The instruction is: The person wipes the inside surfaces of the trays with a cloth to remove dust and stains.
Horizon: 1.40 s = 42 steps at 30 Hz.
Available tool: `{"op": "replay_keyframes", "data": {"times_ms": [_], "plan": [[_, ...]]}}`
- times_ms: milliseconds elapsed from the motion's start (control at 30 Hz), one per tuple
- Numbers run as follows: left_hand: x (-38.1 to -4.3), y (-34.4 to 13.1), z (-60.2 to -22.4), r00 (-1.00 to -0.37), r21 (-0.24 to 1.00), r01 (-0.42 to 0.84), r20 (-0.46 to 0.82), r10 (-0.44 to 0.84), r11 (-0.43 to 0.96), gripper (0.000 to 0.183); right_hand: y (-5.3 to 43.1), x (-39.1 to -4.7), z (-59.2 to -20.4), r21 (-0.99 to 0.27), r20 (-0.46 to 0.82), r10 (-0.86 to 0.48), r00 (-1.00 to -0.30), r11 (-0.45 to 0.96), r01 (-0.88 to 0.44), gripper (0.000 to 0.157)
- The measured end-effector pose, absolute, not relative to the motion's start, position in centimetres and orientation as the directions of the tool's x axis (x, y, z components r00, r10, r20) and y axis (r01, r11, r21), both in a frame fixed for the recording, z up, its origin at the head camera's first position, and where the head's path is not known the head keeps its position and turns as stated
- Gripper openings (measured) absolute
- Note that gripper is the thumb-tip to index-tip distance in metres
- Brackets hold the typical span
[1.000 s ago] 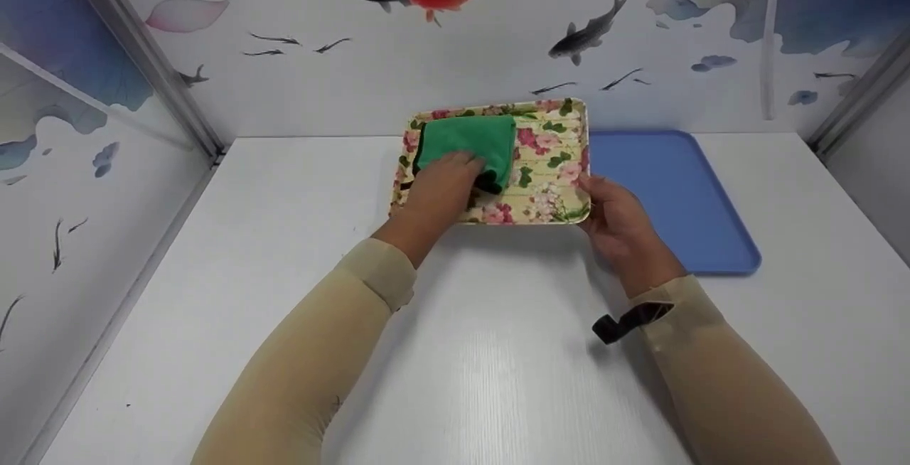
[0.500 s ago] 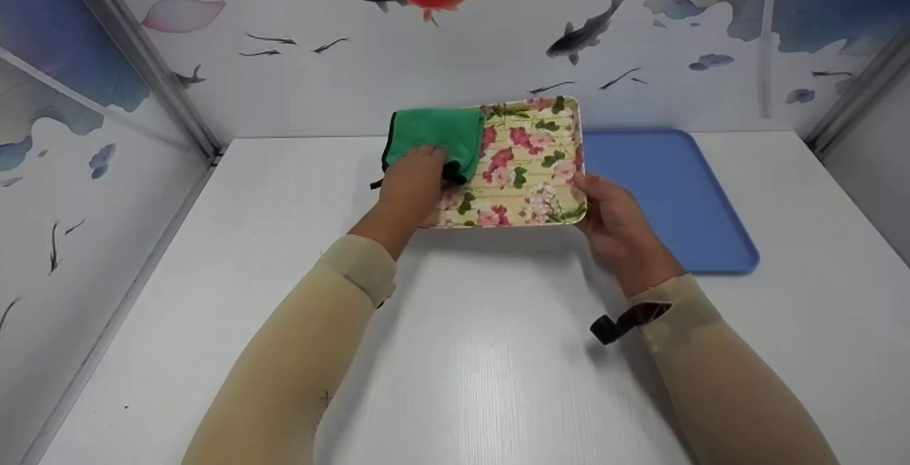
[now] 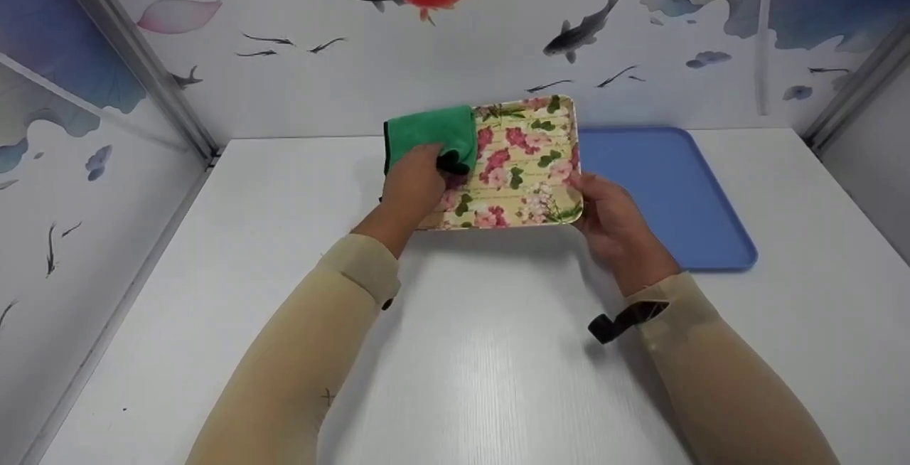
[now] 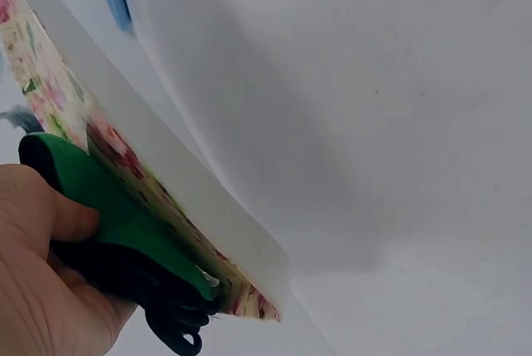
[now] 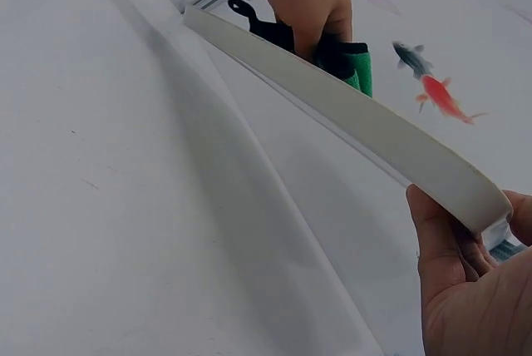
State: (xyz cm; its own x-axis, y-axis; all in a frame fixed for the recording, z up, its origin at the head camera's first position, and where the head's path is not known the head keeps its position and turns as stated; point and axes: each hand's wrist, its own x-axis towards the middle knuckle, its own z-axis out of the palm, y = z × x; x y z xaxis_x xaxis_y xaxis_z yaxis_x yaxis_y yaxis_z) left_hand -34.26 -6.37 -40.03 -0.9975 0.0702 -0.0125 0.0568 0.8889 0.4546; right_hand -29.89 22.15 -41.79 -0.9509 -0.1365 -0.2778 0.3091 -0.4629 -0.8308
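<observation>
A floral tray [image 3: 522, 166] with a cream ground is tilted up above the table, its patterned face toward me. My right hand [image 3: 617, 227] grips its right edge, thumb on the face and fingers behind, as the right wrist view also shows. A folded green cloth [image 3: 434, 131] with black trim lies against the left part of the tray's face. My left hand [image 3: 414, 184] holds this cloth and presses it to the tray. In the left wrist view the thumb bears on the green cloth [image 4: 125, 206], and a black loop [image 4: 184, 341] hangs from it.
A blue tray [image 3: 675, 202] lies flat on the white table [image 3: 483, 351], behind and right of the floral one. White panels painted with fish [image 3: 583, 31] enclose the back and sides. A black strap [image 3: 629, 319] circles the right wrist.
My left hand has carried the cloth leftward across the tray's face to its left edge, then slightly up. The right hand keeps its grip and the floral tray stays nearly in place.
</observation>
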Motion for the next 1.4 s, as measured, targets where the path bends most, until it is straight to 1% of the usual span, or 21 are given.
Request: {"op": "replay_keyframes", "data": {"times_ms": [133,333,533,900,1033,1233,1400], "plan": [[-34.0,-5.5,-39.8,-0.998,0.488,0.04,-0.031,0.063,0.872,0.048,22.2,-30.0,-41.8,-0.836,-0.278,-0.129,-0.952,-0.456,0.306,0.023],[-33.8,-4.4,-39.8,-0.992,0.516,0.106,0.003,0.122,0.85,0.047,22.2,-30.1,-41.9,-0.834,-0.282,-0.13,-0.95,-0.456,0.31,0.024],[-33.6,-3.5,-39.5,-0.989,0.539,0.136,0.019,0.149,0.831,0.045,22.1,-30.1,-42.0,-0.838,-0.267,-0.144,-0.953,-0.453,0.303,0.021],[-33.2,-1.5,-39.0,-0.98,0.512,0.187,0.041,0.193,0.839,0.045,22.1,-30.1,-41.9,-0.836,-0.287,-0.132,-0.949,-0.448,0.316,0.021],[-33.1,-0.6,-38.9,-0.973,0.502,0.216,0.041,0.227,0.837,0.049,22.1,-30.1,-41.9,-0.829,-0.288,-0.133,-0.948,-0.461,0.317,0.016],[-32.7,0.7,-38.6,-0.964,0.489,0.244,0.029,0.264,0.838,0.048,22.0,-30.1,-42.0,-0.825,-0.288,-0.141,-0.947,-0.465,0.32,0.01],[-32.1,1.7,-38.1,-0.954,0.473,0.27,0.014,0.3,0.839,0.05,22.0,-30.0,-42.0,-0.826,-0.275,-0.156,-0.949,-0.468,0.316,0.013]]}}
